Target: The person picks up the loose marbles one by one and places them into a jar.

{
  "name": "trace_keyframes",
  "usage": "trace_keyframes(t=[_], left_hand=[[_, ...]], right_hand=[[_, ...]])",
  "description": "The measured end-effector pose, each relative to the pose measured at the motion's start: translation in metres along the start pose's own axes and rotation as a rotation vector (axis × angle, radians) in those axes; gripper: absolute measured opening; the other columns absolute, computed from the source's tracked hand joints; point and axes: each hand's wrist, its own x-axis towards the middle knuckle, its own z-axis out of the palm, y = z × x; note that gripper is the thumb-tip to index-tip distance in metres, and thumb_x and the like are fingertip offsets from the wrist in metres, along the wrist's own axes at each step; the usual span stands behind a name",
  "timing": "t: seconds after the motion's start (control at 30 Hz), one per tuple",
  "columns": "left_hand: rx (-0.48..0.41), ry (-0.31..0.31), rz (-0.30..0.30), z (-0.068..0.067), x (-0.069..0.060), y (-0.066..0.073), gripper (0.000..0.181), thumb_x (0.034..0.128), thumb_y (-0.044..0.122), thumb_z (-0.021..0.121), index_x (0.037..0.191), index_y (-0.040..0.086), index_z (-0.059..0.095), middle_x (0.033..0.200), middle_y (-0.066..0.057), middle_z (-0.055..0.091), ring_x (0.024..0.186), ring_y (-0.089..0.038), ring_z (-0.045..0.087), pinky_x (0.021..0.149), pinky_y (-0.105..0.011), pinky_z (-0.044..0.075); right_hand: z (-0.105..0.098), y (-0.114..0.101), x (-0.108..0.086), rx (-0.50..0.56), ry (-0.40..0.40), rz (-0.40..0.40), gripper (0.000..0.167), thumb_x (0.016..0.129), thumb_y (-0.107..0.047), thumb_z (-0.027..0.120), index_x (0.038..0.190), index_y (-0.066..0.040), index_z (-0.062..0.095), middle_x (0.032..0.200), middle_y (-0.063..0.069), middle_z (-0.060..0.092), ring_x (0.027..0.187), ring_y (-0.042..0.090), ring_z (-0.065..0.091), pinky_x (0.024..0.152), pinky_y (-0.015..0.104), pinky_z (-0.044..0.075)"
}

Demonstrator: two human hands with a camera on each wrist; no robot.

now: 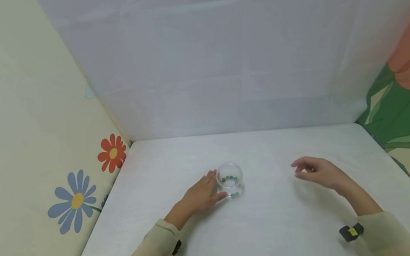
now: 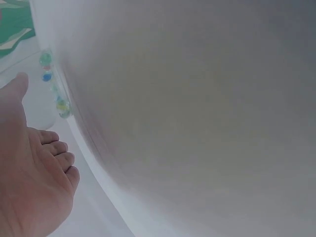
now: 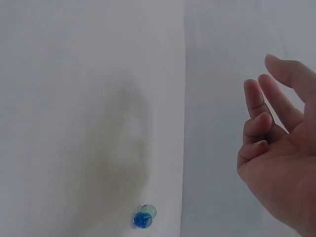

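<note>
A clear round cup stands on the white table in the head view, with several coloured marbles inside. My left hand lies at its left side, palm towards it, fingers mostly straight and thumb reaching along the near side. In the left wrist view the thumb crosses in front of the cup wall and marbles line its bottom. To the right of the cup, my right hand hovers over the table, fingers loosely bent, thumb apart, holding nothing. The right wrist view shows a blue marble beside a pale clear one.
The white cloth-covered table meets a white sheet at the back. Painted walls with flowers and a large tulip stand at the sides. A small black device is worn at the right wrist.
</note>
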Motion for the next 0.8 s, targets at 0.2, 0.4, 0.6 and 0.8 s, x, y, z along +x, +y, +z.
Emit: trace_keyframes(t=[0.2,0.4,0.6,0.8], left_hand=[[0.007,0.011,0.013,0.0,0.001,-0.001,0.088,0.1015,0.062,0.045,0.16,0.0,0.022,0.167,-0.015,0.021,0.155,-0.029,0.019,0.125,-0.042,0.023],[0.007,0.008,0.02,0.0,0.0,-0.001,0.088,0.1018,0.062,0.044,0.16,-0.001,0.022,0.167,-0.016,0.02,0.155,-0.029,0.018,0.126,-0.042,0.021],[0.008,0.01,0.015,-0.003,-0.001,0.0,0.089,0.1018,0.063,0.043,0.159,-0.001,0.022,0.167,-0.016,0.02,0.155,-0.029,0.018,0.126,-0.042,0.021],[0.013,0.004,0.016,-0.004,-0.002,0.001,0.088,0.1023,0.061,0.043,0.16,-0.001,0.021,0.167,-0.016,0.02,0.155,-0.03,0.018,0.126,-0.042,0.021]], right_hand=[[-0.007,0.011,-0.007,-0.024,0.012,0.023,0.042,0.098,-0.033,0.068,0.131,-0.006,0.063,0.107,0.006,0.068,0.094,0.021,0.053,0.074,0.03,0.047],[-0.011,0.021,-0.012,-0.032,0.032,0.048,0.04,0.099,-0.03,0.067,0.131,-0.006,0.063,0.11,0.006,0.068,0.098,0.022,0.054,0.077,0.03,0.048],[-0.015,0.03,-0.015,-0.03,0.043,0.059,0.041,0.099,-0.031,0.067,0.132,-0.008,0.064,0.111,0.006,0.067,0.096,0.021,0.053,0.073,0.028,0.049],[-0.018,0.033,-0.019,-0.052,0.042,0.071,0.042,0.099,-0.031,0.067,0.133,-0.008,0.063,0.112,0.007,0.067,0.096,0.021,0.053,0.073,0.029,0.048]])
